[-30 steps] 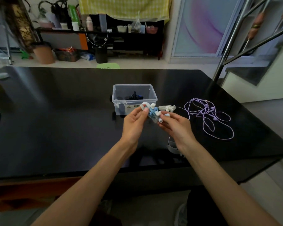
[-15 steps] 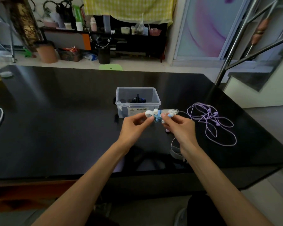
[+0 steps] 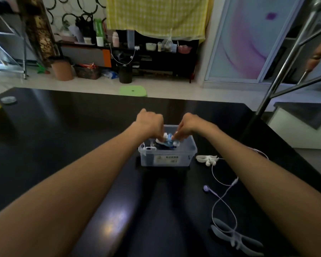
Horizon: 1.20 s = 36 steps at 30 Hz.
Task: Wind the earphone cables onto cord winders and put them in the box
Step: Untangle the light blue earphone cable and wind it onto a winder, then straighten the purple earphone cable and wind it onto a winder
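Both hands reach over the clear plastic box (image 3: 167, 156), which serves as the landmark: the left hand (image 3: 150, 125) sits above its far-left corner with the fingers curled downward, and the right hand (image 3: 188, 126) above its far-right side, fingertips pinching down. Between them they hold the blue-and-white wound earphone bundle (image 3: 168, 142) just inside the rim, each hand gripping one end, probably so the coil stays tight on its winder while it is lowered in and does not spring loose. Something dark already lies on the box floor beneath the bundle, though what it is cannot be told. The box looks like thin, translucent, rigid plastic with rounded corners and a pale label on its near wall, and it stands on the glossy black table (image 3: 82, 145), whose surface mirrors the arms. Just beside the box's right wall lies a white cord winder (image 3: 207, 158), soft-looking and lobed like moulded silicone, with a white earbud against it. Nearer the person, right of the box, a thin lilac earphone cable (image 3: 223, 196) trails in loose loops, limp and easily tangled, ending at a grey winder (image 3: 235, 237) with long flat arms. Judging by this, one set is being stowed and others are not yet wound.
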### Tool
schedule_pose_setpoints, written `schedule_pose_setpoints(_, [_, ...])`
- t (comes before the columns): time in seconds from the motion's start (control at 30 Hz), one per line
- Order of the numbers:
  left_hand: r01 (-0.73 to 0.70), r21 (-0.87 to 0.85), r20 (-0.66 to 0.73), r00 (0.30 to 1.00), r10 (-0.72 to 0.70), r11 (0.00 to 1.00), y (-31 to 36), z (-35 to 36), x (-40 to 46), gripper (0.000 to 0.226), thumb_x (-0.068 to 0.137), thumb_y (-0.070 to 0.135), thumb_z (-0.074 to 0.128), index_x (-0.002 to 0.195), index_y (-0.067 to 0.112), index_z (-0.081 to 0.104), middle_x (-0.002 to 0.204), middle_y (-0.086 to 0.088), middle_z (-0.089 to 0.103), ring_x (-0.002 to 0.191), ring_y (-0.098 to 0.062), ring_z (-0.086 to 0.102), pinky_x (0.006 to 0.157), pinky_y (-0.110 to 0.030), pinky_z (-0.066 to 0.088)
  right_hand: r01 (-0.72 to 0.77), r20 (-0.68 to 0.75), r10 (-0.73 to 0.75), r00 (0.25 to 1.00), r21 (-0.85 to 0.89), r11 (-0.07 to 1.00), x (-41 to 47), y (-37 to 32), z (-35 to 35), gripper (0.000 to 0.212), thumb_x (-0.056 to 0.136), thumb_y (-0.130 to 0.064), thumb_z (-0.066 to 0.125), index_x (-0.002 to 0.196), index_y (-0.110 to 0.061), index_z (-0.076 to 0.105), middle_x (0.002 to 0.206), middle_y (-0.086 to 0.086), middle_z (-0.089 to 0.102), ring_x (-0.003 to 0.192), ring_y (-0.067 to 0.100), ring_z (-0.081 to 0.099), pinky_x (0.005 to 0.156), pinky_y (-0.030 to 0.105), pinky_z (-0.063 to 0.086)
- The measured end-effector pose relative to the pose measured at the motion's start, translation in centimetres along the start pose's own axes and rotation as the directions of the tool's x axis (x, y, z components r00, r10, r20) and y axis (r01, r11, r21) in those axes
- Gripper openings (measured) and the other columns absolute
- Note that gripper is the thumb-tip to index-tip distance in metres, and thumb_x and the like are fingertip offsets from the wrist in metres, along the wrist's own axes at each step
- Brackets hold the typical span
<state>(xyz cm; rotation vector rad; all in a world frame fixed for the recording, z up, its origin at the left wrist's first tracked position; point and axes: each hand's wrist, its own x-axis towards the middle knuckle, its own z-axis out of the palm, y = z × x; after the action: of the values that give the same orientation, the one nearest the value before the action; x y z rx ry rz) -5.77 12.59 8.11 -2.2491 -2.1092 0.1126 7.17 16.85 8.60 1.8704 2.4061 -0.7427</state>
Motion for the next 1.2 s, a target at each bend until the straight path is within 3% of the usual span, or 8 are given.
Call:
schedule_pose_setpoints(0.2, [-0.09, 0.056, 0.136, 0.987, 0.082, 0.994, 0.7, 2.9, 2.0, 0.042, 0.08, 0.057, 0.063, 0.103, 0.022, 0.061, 0.104, 0.003, 0.066, 0.102, -0.017, 0.058, 0.096, -0.034, 0.03, 0.021, 0.127, 0.019, 0.992, -0.307, 0.951, 2.0, -0.4, 1.1, 0.035, 0.075, -0.032, 0.077, 0.096, -0.012, 0.057, 0.076, -0.003, 0.057, 0.069, 0.011, 0.052, 0.079, 0.031, 0.048])
schedule_pose_setpoints(0.3, [-0.112, 0.153, 0.14, 0.986, 0.091, 0.982, 1.0, 4.0, 2.5, 0.032, 0.083, 0.054, 0.061, 0.086, 0.023, 0.053, 0.101, 0.003, 0.066, 0.099, -0.016, 0.058, 0.098, -0.034, 0.027, 0.063, 0.119, -0.017, 0.993, -0.397, 0.916, 1.9, -0.3, 2.1, 0.036, 0.077, -0.036, 0.075, 0.096, -0.018, 0.05, 0.075, -0.005, 0.056, 0.074, 0.012, 0.05, 0.076, 0.03, 0.04])
schedule_pose_setpoints(0.4, [-0.124, 0.205, 0.155, 0.984, 0.093, 0.971, 1.4, 4.6, 2.7, 0.025, 0.089, 0.046, 0.056, 0.084, 0.022, 0.05, 0.107, 0.001, 0.065, 0.102, -0.017, 0.057, 0.098, -0.034, 0.027, 0.099, 0.097, -0.061, 0.993, -0.454, 0.886, 2.0, -0.2, 3.0, 0.035, 0.079, -0.038, 0.073, 0.101, -0.017, 0.056, 0.072, -0.008, 0.057, 0.082, 0.012, 0.05, 0.08, 0.029, 0.035])
schedule_pose_setpoints(0.57, [-0.147, 0.205, 0.231, 0.968, 0.098, 0.968, 1.7, 4.0, 2.6, 0.034, 0.089, 0.048, 0.057, 0.106, 0.019, 0.057, 0.107, 0.001, 0.063, 0.097, -0.016, 0.055, 0.095, -0.033, 0.03, 0.118, 0.1, -0.078, 0.992, -0.499, 0.858, 1.8, 0.5, 3.1, 0.037, 0.081, -0.048, 0.067, 0.094, -0.019, 0.048, 0.097, -0.001, 0.056, 0.089, 0.016, 0.047, 0.084, 0.032, 0.03])
schedule_pose_setpoints(0.7, [-0.055, 0.085, 0.19, 0.981, 0.037, 0.995, 0.8, 2.4, 1.8, 0.047, 0.079, 0.05, 0.067, 0.112, 0.018, 0.057, 0.108, -0.001, 0.062, 0.103, -0.019, 0.057, 0.083, -0.03, 0.032, 0.125, 0.115, -0.084, 0.99, -0.416, 0.901, 1.0, 1.0, 2.1, 0.05, 0.077, -0.05, 0.069, 0.112, -0.016, 0.057, 0.105, 0.001, 0.057, 0.097, 0.018, 0.052, 0.09, 0.032, 0.04])
schedule_pose_setpoints(0.83, [0.023, -0.07, 0.182, 0.983, -0.01, 0.997, 0.2, 0.0, 0.2, 0.04, 0.085, 0.044, 0.064, 0.114, 0.017, 0.061, 0.111, -0.004, 0.063, 0.102, -0.021, 0.058, 0.084, -0.033, 0.041, 0.161, 0.045, -0.155, 0.987, -0.33, 0.93, -0.9, 1.7, 0.0, 0.033, 0.083, -0.032, 0.069, 0.11, -0.014, 0.066, 0.117, 0.004, 0.064, 0.106, 0.021, 0.059, 0.094, 0.041, 0.049])
schedule_pose_setpoints(1.1, [0.028, -0.315, 0.137, 0.99, 0.016, 0.949, 3.4, -1.3, -4.6, 0.028, 0.089, 0.032, 0.06, 0.11, 0.014, 0.063, 0.098, -0.002, 0.062, 0.084, -0.018, 0.057, 0.07, -0.029, 0.046, 0.177, 0.002, -0.181, 0.984, -0.213, 0.961, -9.2, 5.7, -1.5, 0.02, 0.087, -0.025, 0.064, 0.105, -0.02, 0.071, 0.106, -0.001, 0.069, 0.096, 0.015, 0.063, 0.089, 0.038, 0.053])
schedule_pose_setpoints(1.2, [-0.035, -0.413, 0.16, 0.981, 0.11, 0.91, 6.2, 0.5, -6.7, 0.025, 0.088, 0.035, 0.06, 0.104, 0.019, 0.07, 0.104, -0.003, 0.068, 0.093, -0.02, 0.062, 0.082, -0.035, 0.051, 0.103, 0.088, -0.093, 0.992, -0.115, 0.988, -12.1, 7.8, 0.2, 0.019, 0.088, -0.021, 0.063, 0.103, -0.013, 0.072, 0.099, 0.006, 0.072, 0.079, 0.012, 0.064, 0.081, 0.03, 0.054])
